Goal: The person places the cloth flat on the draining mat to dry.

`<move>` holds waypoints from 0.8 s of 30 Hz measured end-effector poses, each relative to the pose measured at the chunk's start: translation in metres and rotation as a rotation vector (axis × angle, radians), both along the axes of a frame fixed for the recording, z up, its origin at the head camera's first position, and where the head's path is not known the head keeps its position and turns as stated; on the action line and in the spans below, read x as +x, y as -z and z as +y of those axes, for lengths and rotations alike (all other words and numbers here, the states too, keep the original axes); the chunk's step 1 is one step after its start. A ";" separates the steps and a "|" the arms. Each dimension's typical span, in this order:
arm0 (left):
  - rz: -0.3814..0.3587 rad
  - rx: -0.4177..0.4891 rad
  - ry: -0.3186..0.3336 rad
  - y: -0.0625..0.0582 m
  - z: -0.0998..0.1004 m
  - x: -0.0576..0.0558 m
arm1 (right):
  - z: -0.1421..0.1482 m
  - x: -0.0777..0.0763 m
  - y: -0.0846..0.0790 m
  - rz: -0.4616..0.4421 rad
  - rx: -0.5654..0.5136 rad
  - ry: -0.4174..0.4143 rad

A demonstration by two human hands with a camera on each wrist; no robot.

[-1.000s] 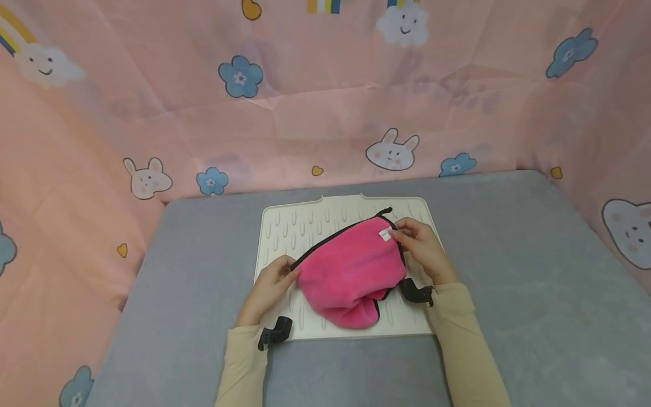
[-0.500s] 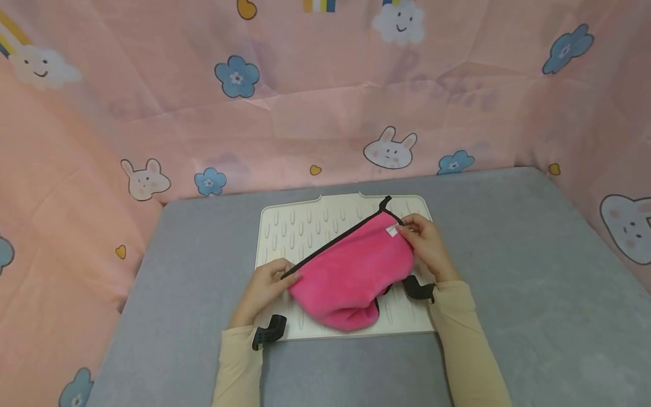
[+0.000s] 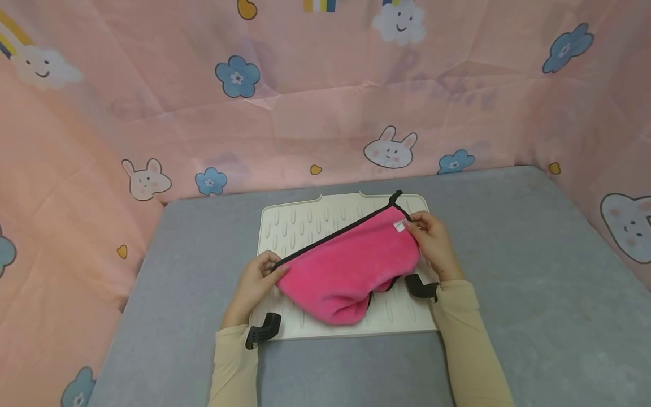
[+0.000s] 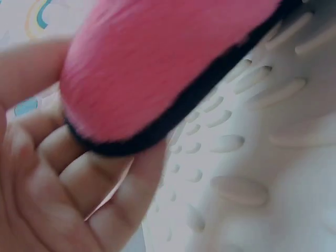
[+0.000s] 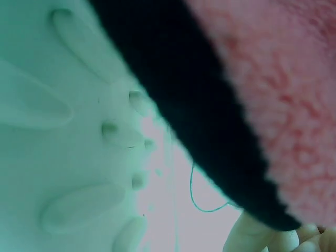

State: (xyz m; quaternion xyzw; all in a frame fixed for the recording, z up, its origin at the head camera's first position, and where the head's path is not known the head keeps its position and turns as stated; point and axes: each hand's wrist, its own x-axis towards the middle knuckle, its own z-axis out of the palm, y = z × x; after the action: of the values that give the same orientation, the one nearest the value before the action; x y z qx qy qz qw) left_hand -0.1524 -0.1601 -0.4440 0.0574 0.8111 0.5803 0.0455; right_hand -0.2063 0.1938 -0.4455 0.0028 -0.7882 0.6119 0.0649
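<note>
A bright pink plush towel [image 3: 346, 260] with black edging is stretched between both hands over a cream ridged mat [image 3: 282, 226]. My left hand [image 3: 254, 282] pinches its left corner, thumb on the pink face and fingers behind the black trim. In the left wrist view the towel's rounded corner [image 4: 136, 79] sits between thumb and fingers. My right hand [image 3: 431, 240] pinches the right edge beside a small white tag [image 3: 399, 225]. A black hanging loop [image 3: 395, 196] sticks up from the upper right corner. The lower part of the towel sags in folds over the mat.
The mat lies on a grey table [image 3: 524, 271]. A pink curtain [image 3: 315, 113] printed with bunnies, flowers and clouds stands behind and at the sides. Black camera mounts [image 3: 264, 329] are strapped at both wrists.
The left hand has moved left and the right hand a little right and away from me, drawing the towel's upper edge longer and straighter. Both hands keep their pinch.
</note>
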 end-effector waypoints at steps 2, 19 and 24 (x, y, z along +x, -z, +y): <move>0.009 0.030 -0.087 0.001 0.001 -0.001 | 0.000 0.001 -0.001 -0.006 0.002 0.001; -0.113 0.063 -0.158 0.009 0.006 -0.005 | 0.002 0.005 -0.004 -0.054 -0.031 -0.014; -0.248 -0.041 0.157 0.008 -0.004 -0.001 | 0.007 0.005 -0.005 -0.035 -0.027 0.039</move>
State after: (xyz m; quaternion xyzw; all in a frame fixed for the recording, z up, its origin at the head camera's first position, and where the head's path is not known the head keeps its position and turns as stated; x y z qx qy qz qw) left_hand -0.1535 -0.1645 -0.4522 0.0477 0.8040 0.5608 0.1919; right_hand -0.2015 0.2003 -0.4405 -0.0240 -0.7809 0.6210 0.0632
